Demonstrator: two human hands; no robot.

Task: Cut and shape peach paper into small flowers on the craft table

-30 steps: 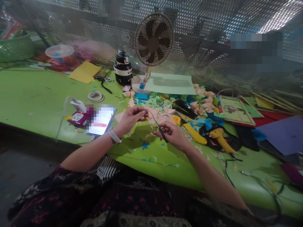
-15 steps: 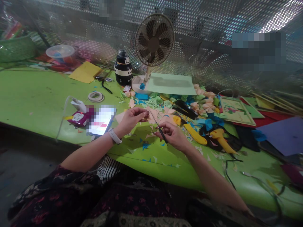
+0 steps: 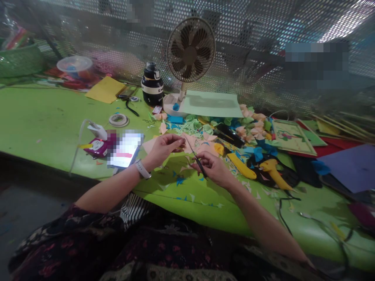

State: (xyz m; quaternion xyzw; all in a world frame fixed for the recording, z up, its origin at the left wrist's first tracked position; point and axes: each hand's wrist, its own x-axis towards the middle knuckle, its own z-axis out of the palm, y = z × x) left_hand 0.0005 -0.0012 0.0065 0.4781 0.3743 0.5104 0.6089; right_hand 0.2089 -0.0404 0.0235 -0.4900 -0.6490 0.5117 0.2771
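My right hand (image 3: 215, 168) is closed around the black handles of a pair of slim scissors (image 3: 201, 167). Their thin blades point up and left, towards the fingertips of my left hand (image 3: 165, 147). That hand is pinched, with thumb and fingertips together; whatever lies between them is too small to make out. Peach paper pieces (image 3: 205, 147) lie on the green table just behind both hands. Below the hands are small blue and pale paper scraps (image 3: 180, 180).
A lit phone (image 3: 125, 150) and a purple gadget (image 3: 98, 147) with a white plug stand left. Behind are a fan (image 3: 190, 54), a black bottle (image 3: 152, 88) and a tape roll (image 3: 118, 120). A yellow glue gun (image 3: 275, 173) and a yellow-handled tool (image 3: 241, 166) lie right.
Almost nothing has moved. Both hands and the scissors hold nearly the same position, and the picture on the phone screen has changed slightly.
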